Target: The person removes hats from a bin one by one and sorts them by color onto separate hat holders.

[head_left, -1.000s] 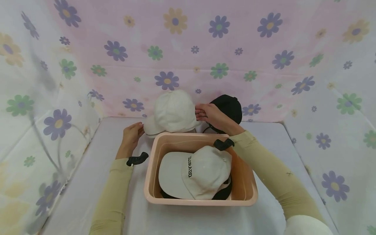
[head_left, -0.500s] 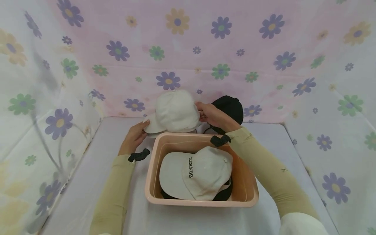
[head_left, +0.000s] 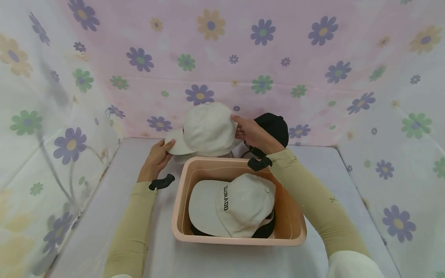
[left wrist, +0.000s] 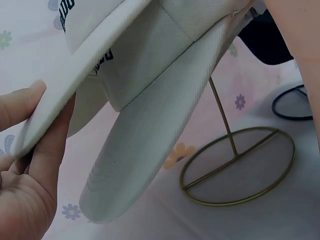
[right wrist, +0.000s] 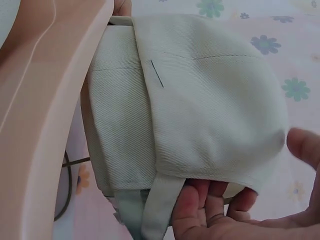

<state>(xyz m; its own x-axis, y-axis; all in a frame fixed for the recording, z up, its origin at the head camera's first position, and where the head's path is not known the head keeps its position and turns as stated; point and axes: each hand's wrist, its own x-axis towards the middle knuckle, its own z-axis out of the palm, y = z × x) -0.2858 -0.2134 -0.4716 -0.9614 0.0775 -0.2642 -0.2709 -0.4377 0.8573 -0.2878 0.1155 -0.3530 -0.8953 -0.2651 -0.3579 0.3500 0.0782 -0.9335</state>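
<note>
At the back of the table, a white baseball cap (head_left: 208,129) sits over another white cap, whose brim (left wrist: 132,165) shows beneath it in the left wrist view. My left hand (head_left: 157,157) pinches the upper cap's brim (left wrist: 65,75) between thumb and fingers. At the cap's back, my right hand (head_left: 255,134) has its fingers (right wrist: 187,202) curled into the rear opening beside the strap (right wrist: 162,210), with the thumb outside the crown. Dark lettering, partly cut off, shows on the fronts of both caps. A gold wire stand (left wrist: 236,154) rises under the lower cap.
A peach plastic bin (head_left: 240,240) stands in front, with a white cap (head_left: 248,204) lettered in black lying over something black (head_left: 265,228). A black cap (head_left: 274,127) is right of the white caps, partly behind my right hand. Flowered cloth walls (head_left: 222,69) enclose the table.
My left hand has come onto the brim and pinched it. My right fingers have taken the cap's back edge. The upper cap has risen slightly, its brim tipping up off the lower one.
</note>
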